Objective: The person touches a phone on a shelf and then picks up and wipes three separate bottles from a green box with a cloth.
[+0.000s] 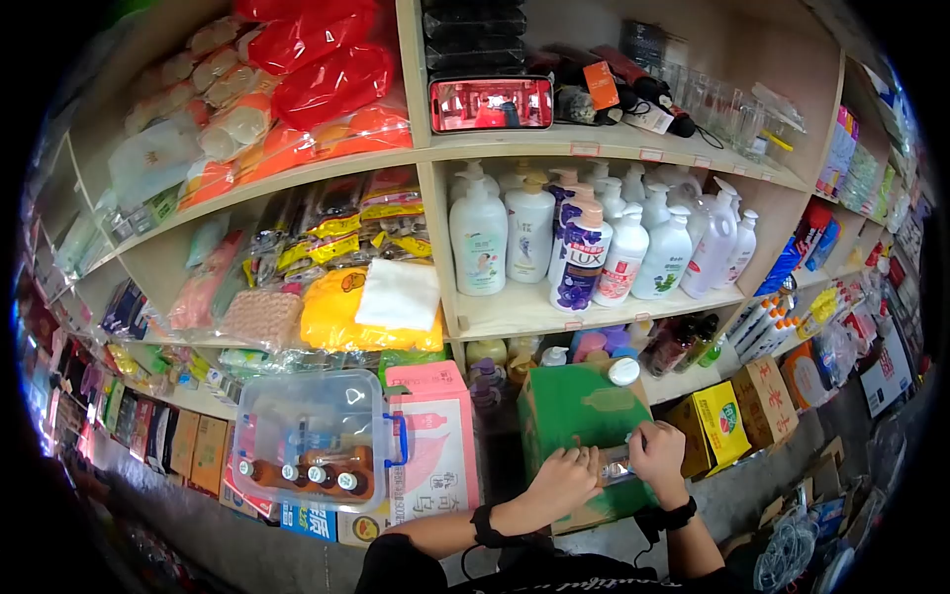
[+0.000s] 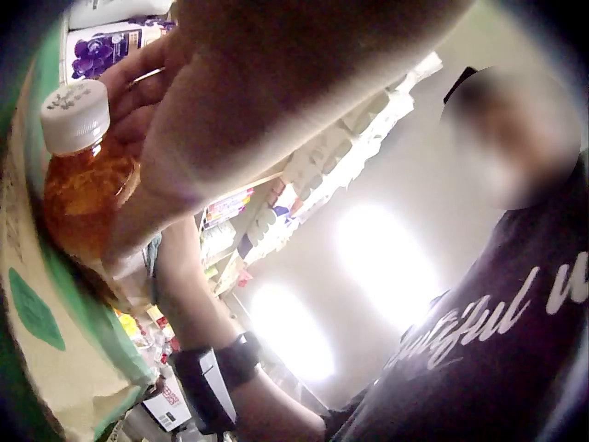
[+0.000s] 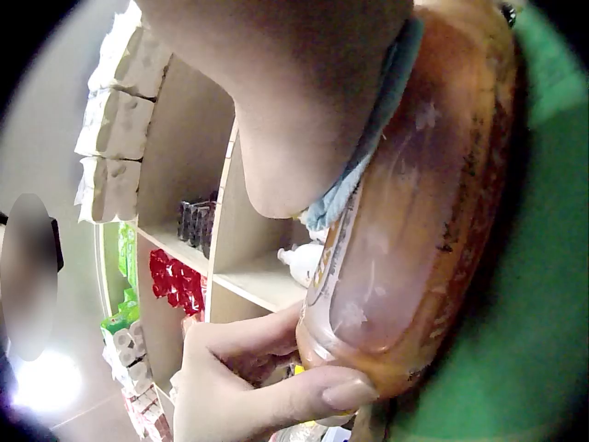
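Observation:
A bottle of amber liquid [image 3: 414, 249] with a clear, printed label lies on its side on a green carton [image 1: 569, 411]. Its white cap [image 2: 75, 118] shows in the left wrist view. My left hand [image 1: 564, 480] grips the bottle, thumb and fingers about one end in the right wrist view. Over the bottle's side, my right hand [image 1: 656, 457] holds a light-blue cloth [image 3: 373, 138] against it, the fingers curled in the head view. At the carton's far side is a round white lid [image 1: 623, 371].
Left stands a clear plastic bin [image 1: 307, 411] with several dark, white-capped bottles lying in it, beside a pink carton [image 1: 430, 436]. A yellow box [image 1: 708, 431] stands right of the green carton. Shelves ahead bear pump bottles [image 1: 584, 243] and a propped phone [image 1: 492, 104].

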`<state>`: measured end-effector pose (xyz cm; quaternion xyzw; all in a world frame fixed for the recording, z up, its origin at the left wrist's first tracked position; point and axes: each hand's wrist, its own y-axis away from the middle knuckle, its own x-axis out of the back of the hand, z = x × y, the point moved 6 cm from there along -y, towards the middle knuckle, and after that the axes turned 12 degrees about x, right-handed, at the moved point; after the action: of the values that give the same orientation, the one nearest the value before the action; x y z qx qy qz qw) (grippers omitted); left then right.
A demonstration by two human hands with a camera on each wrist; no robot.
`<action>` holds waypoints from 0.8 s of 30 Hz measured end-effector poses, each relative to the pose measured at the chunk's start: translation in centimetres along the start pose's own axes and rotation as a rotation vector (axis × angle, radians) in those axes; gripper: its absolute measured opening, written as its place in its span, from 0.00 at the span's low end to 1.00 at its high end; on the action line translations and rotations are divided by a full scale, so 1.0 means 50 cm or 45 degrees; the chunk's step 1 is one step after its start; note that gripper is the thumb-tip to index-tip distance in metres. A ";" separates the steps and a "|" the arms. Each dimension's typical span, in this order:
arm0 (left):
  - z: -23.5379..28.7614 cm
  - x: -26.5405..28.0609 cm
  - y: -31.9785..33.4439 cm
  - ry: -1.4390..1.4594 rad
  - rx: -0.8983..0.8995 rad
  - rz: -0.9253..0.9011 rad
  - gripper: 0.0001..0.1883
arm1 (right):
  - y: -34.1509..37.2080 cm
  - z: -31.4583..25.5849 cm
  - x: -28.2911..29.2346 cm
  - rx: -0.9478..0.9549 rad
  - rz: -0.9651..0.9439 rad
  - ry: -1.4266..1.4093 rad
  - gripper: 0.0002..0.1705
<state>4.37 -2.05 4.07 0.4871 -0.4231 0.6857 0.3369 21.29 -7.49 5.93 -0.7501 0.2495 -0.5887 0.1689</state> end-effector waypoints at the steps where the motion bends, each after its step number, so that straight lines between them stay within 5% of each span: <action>1: 0.004 0.001 -0.001 0.017 -0.011 -0.005 0.40 | -0.002 -0.001 0.002 0.019 -0.011 0.001 0.11; 24: -0.004 0.004 -0.008 0.033 -0.027 -0.057 0.41 | -0.002 -0.004 0.008 -0.031 0.019 -0.051 0.11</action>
<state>4.58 -1.69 4.31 0.4838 -0.4149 0.6797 0.3630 21.21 -7.62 6.38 -0.7619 0.2587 -0.5693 0.1690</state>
